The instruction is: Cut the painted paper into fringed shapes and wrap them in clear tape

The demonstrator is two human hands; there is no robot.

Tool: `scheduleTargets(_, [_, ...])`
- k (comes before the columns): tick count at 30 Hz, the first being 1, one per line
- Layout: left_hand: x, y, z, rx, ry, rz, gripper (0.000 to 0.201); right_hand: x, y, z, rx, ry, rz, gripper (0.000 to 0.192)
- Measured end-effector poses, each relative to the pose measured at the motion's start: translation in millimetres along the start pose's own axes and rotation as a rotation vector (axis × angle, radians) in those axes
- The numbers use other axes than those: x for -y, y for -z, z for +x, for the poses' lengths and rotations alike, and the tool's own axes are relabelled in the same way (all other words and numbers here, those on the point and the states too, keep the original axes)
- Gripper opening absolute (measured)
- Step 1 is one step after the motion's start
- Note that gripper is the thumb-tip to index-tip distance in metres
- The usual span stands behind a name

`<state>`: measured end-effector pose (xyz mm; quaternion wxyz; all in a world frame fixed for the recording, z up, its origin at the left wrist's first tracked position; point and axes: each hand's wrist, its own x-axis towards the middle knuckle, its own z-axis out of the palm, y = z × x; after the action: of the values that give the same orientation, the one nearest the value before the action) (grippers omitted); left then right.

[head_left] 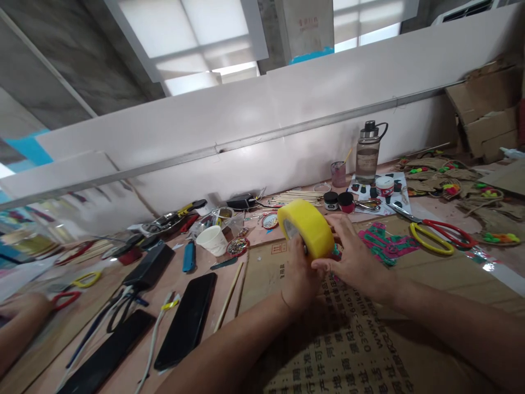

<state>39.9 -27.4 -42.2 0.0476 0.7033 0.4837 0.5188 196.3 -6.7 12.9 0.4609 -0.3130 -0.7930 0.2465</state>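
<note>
Above a flattened printed cardboard sheet (pixel 328 339) on the surface, both hands hold a yellow tape roll (pixel 305 228): the left hand (pixel 299 273) grips it from below, the right hand (pixel 353 254) closes over its near side. Just beyond lie red-and-yellow scissors (pixel 435 232), paint jars (pixel 338 201) and a water bottle (pixel 368 153). Leftward sit a white paper cup (pixel 212 239), a blue utility knife (pixel 188 256), two black phones (pixel 186 320) and another person's hand (pixel 20 306) at the edge.
</note>
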Motion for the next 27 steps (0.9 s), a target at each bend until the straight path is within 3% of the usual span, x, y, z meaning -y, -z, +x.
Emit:
scheduleTargets(3, [-8.3, 2.7, 3.7, -0.049, -0.170, 0.068, 0.068, 2.8, 9.9, 4.7, -0.035, 0.076, -0.062, 0.063])
scheduleTargets(5, [-23.7, 14.9, 11.7, -0.005, -0.274, 0.123, 0.061, 5.0, 22.3, 9.1, -0.064, 0.105, -0.095, 0.065])
scheduleTargets(7, [-46.1, 35.6, 22.4, 0.141, -0.335, 0.164, 0.050, 5.9, 37.0, 13.2, -0.064, 0.135, -0.097, 0.068])
scheduleTargets(10, [-81.7, 72.6, 37.4, 0.299, -0.457, 0.141, 0.011, 4.0, 58.5, 18.4, -0.035, 0.213, -0.111, 0.070])
scheduleTargets(12, [-96.6, 92.3, 45.4, 0.231, -0.568, 0.062, 0.010, 2.5, 70.0, 21.4, -0.007, 0.257, -0.138, 0.069])
scheduleTargets(13, [-99.5, 99.2, 49.4, 0.131, -0.587, 0.002, 0.009, 2.4, 74.3, 22.7, 0.013, 0.269, -0.148, 0.068])
scheduleTargets(15, [-96.2, 107.3, 58.1, 0.063, -0.466, 0.000, 0.010, 4.1, 79.7, 24.7, 0.069, 0.285, -0.149, 0.067])
scheduleTargets(17, [-84.3, 110.0, 67.8, 0.111, -0.287, 0.020, 0.030, 8.1, 81.2, 25.5, 0.140, 0.314, -0.144, 0.066])
scheduleTargets(19, [-69.9, 109.6, 76.5, 0.299, -0.153, -0.048, 0.042, 12.6, 80.2, 25.5, 0.216, 0.364, -0.139, 0.066])
scheduleTargets(23, [-52.7, 102.8, 82.8, 0.799, 0.081, -0.297, 0.057, 16.8, 76.6, 25.4, 0.338, 0.450, -0.101, 0.070])
scheduleTargets(25, [-51.7, 96.8, 80.3, 0.928, 0.211, -0.420, 0.062, 16.1, 75.8, 26.3, 0.387, 0.445, -0.102, 0.070])
scheduleTargets(27, [-53.5, 90.2, 76.5, 0.939, 0.337, -0.512, 0.064, 14.4, 75.5, 27.7, 0.392, 0.426, -0.124, 0.068])
